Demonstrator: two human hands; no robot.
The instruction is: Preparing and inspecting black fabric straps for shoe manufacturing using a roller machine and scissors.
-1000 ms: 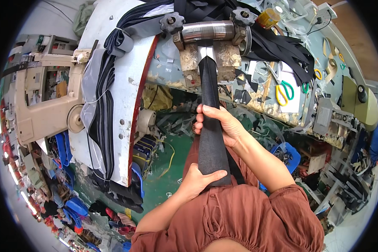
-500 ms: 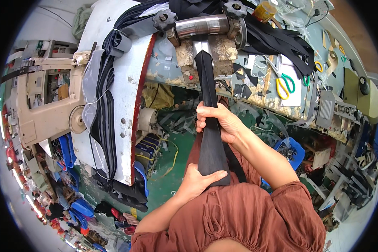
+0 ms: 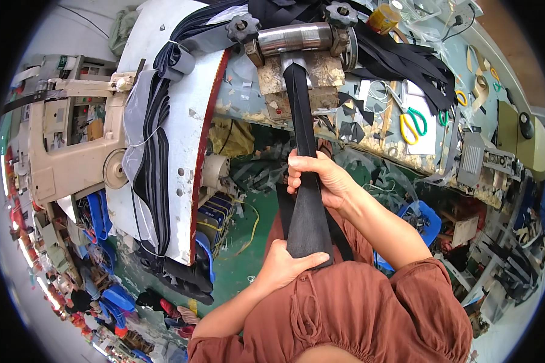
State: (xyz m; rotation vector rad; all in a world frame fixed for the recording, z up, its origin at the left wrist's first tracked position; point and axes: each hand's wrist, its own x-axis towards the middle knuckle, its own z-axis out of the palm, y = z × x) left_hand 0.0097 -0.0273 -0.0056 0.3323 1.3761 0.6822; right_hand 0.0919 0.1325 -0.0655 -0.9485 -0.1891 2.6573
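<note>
A long black fabric strip (image 3: 309, 212) runs from a small metal machine with a shiny roller (image 3: 297, 37) toward my body. Near the machine the strip looks folded and narrow; closer to me it widens out. My right hand (image 3: 318, 175) wraps round the strip at mid-length, thumb across the top. Lower down, my left hand (image 3: 290, 263) grips the wide end, its thumb lying over the fabric and its other fingers hidden beneath. Another dark length hangs beneath the strip, beside my lap.
On the bench right of the machine lie scissors with yellow and green handles (image 3: 413, 126), black scraps and more black strips (image 3: 406, 66). A white table (image 3: 188, 145) carries bundled black strips. A beige sewing machine (image 3: 72, 163) stands left; a blue basket (image 3: 424, 224) sits low right.
My hands keep their grip on the strip, almost in the same place. The view has shifted slightly, and the red dot on the machine's base no longer shows brightly.
</note>
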